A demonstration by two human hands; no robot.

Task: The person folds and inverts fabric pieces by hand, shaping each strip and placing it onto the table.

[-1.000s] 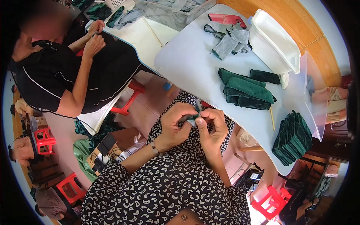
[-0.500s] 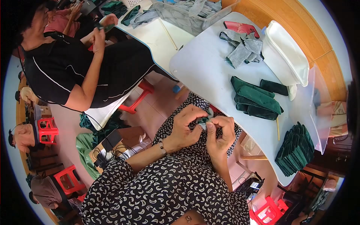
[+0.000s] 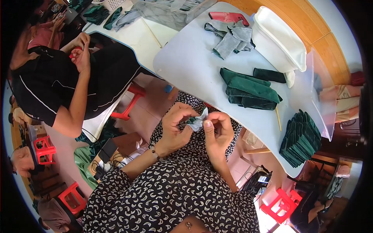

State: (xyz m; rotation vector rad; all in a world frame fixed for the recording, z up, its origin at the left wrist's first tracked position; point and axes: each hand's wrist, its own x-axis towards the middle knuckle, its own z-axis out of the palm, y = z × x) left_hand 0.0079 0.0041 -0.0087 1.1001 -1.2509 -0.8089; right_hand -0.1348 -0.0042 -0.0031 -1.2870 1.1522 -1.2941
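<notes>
A small green velvet piece with a pale grey backing is bunched between my two hands above my lap. My left hand, with a beaded bracelet at the wrist, is closed on its left part, thumb against fingers. Thumb and forefinger of my right hand pinch its right edge. Part of the piece is hidden behind my fingers. On the table to the right lie dark green velvet strips and a neat stack of folded green velvet pieces.
The white table also bears grey-backed scraps, a red box, a white bin and a thin stick. A co-worker in black sits at left. Red stools and cables are on the floor.
My view has shifted, so the table sits further left and up. More of the piece's grey backing now shows between my fingers. The co-worker's hands have come down.
</notes>
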